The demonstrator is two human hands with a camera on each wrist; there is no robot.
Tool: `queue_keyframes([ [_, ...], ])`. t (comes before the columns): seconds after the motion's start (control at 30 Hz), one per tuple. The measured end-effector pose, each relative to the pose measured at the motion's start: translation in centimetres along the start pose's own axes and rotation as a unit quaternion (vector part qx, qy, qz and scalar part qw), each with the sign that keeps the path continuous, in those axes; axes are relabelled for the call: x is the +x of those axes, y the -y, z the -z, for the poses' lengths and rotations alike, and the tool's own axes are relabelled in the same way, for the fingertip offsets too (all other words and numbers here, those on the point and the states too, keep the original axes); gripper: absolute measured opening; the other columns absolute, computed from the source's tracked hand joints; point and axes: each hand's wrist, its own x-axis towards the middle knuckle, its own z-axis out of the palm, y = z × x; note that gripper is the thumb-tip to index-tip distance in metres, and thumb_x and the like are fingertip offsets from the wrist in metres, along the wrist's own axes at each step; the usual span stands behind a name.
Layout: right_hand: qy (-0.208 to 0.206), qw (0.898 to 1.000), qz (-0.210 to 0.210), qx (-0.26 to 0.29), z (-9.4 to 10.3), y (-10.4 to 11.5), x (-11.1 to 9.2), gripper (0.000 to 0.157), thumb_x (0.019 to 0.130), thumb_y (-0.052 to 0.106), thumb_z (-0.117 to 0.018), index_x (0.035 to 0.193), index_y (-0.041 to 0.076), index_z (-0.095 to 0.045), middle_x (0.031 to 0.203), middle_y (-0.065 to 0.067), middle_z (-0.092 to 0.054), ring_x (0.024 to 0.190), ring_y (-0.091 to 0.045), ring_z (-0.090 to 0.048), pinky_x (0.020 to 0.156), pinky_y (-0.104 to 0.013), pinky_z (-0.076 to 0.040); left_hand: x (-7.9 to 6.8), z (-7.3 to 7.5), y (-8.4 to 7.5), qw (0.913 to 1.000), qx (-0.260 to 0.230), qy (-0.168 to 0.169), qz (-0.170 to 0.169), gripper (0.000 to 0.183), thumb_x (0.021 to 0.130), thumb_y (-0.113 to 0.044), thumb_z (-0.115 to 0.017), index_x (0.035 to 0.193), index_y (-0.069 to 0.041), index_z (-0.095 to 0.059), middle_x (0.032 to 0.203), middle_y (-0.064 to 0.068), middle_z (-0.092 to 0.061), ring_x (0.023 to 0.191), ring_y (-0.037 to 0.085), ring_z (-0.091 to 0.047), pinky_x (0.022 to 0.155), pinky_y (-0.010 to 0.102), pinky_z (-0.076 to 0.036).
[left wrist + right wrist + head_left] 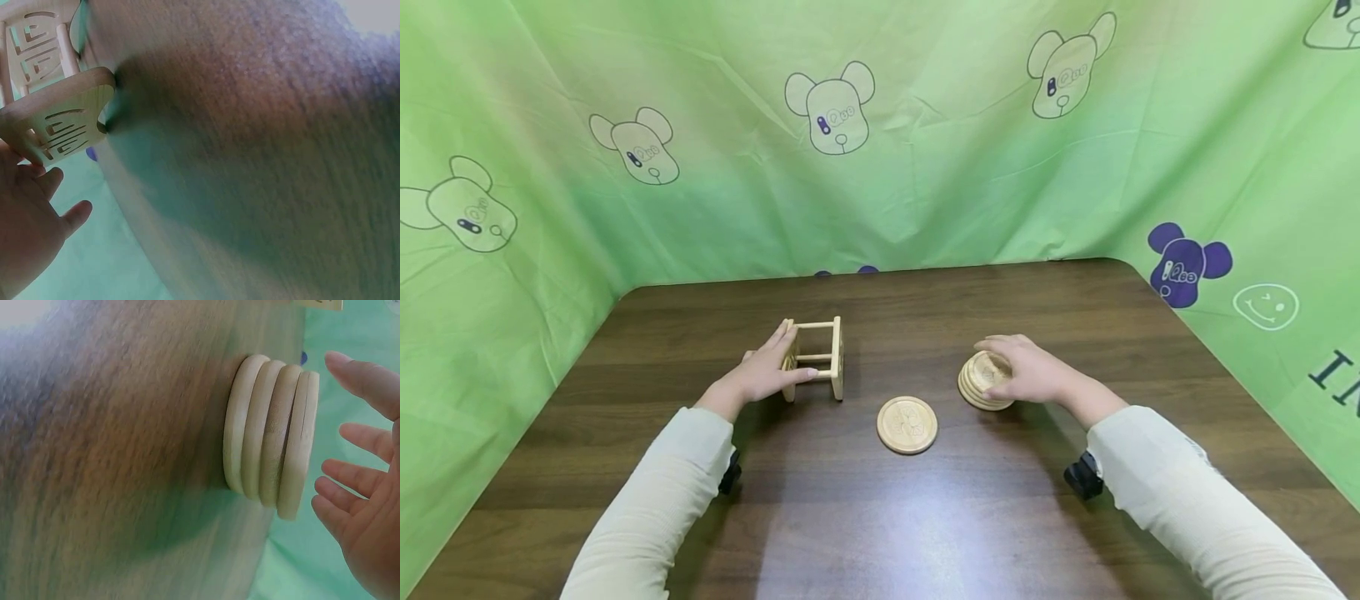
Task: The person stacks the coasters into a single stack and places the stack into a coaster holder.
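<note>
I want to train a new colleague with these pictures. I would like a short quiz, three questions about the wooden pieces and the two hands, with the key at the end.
1. Multiple choice: where is the single wooden coaster?
A) inside the rack
B) on the tabletop, apart from the coaster stack
C) in the person's left palm

2. Short answer: which hand touches the coaster rack?

3. True or false: in the right wrist view, a gap shows between the fingers of the right hand and the coaster stack.

Key:
1. B
2. The left hand
3. True
</note>
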Motion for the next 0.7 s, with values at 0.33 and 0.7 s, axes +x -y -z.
queue_keyframes([
  [0.33,-0.002,1.000,0.009,0.018,-0.5,1.5,0.6,0.064,0.065,0.021,-0.072,0.118,-0.006,-0.046,0.117,-0.024,-0.046,0.108,-0.040,-0.037,0.089,-0.049,-0.028,-0.1,0.1,0.1,1.0000,0.008,0.003,-0.003,0.094,0.076,-0.064,-0.043,0.139,-0.008,-0.002,0.143,0.006,0.008,0.128,0.027,-0.008,0.094,0.058,-0.005],
  [0.7,0.002,0.999,0.028,0.028,-2.0,2.9,1.6,0.067,0.064,0.026,-0.073,0.119,-0.002,-0.047,0.120,-0.023,-0.044,0.110,-0.037,-0.037,0.089,-0.048,-0.029,0.0,0.1,0.1,1.0000,0.005,0.001,-0.002,0.088,0.080,-0.057,-0.045,0.139,-0.007,-0.003,0.143,0.006,0.008,0.128,0.027,-0.010,0.094,0.058,-0.006],
])
